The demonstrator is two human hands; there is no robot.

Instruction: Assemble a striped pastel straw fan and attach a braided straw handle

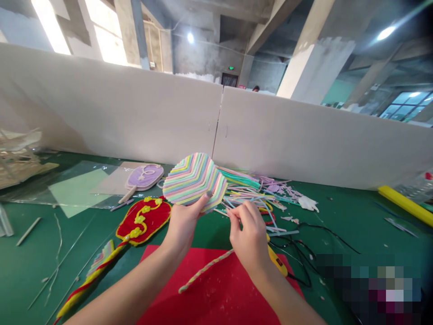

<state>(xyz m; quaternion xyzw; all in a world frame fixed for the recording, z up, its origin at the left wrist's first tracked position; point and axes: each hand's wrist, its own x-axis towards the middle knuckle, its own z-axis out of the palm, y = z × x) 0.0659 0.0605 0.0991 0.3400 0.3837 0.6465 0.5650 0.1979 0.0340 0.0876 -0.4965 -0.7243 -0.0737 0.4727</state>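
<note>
Left hand (pixel 184 223) pinches the striped circle (pixel 192 178) – its front looks all filled. Right hand (pixel 248 232) pinches something – can't tell what. The twisted stick (pixel 206 269) seems not joined yet.

Over there, the person's bare forearms (pixel 145 271) rise from the frame's bottom edge: left hand (pixel 185 221) clasped near centre, thumb (pixel 202 201) uppermost; right hand (pixel 249 232) beside it, fingers (pixel 249 211) curled.

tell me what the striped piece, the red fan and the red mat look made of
Striped piece: probably fuzzy craft stems, soft and matte, judging by its ridged rows. Red fan: perhaps plush stems or velvet, given its soft, napped look. Red mat: perhaps card or foam, matte, looking flat and even.
</note>
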